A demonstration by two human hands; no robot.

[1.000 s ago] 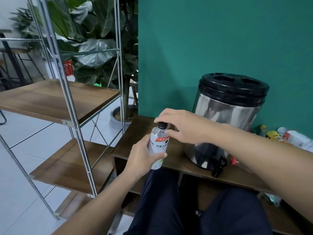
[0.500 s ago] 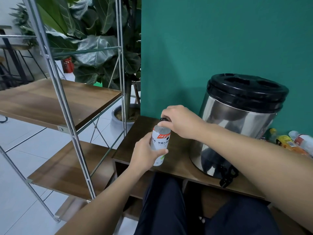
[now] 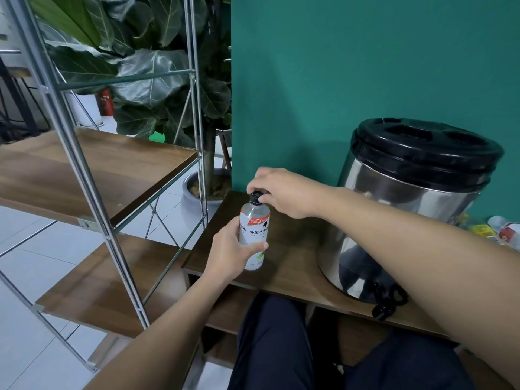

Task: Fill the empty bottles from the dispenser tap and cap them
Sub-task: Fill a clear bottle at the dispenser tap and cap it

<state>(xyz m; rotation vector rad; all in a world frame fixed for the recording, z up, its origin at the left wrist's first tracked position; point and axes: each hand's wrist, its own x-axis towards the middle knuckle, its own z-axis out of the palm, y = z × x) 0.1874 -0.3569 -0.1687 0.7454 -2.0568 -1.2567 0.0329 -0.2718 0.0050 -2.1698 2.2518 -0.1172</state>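
Bottle (image 3: pixel 254 235) upright over the table (image 3: pixel 295 263) edge, left of the dispenser (image 3: pixel 408 209) — left hand (image 3: pixel 230 254) wrapped round its body, right hand (image 3: pixel 281 192) fingers pinching the black cap (image 3: pixel 255 197). Step: capping, or uncapping — cannot tell which. Next likely needs a steady twist, bottle held still.
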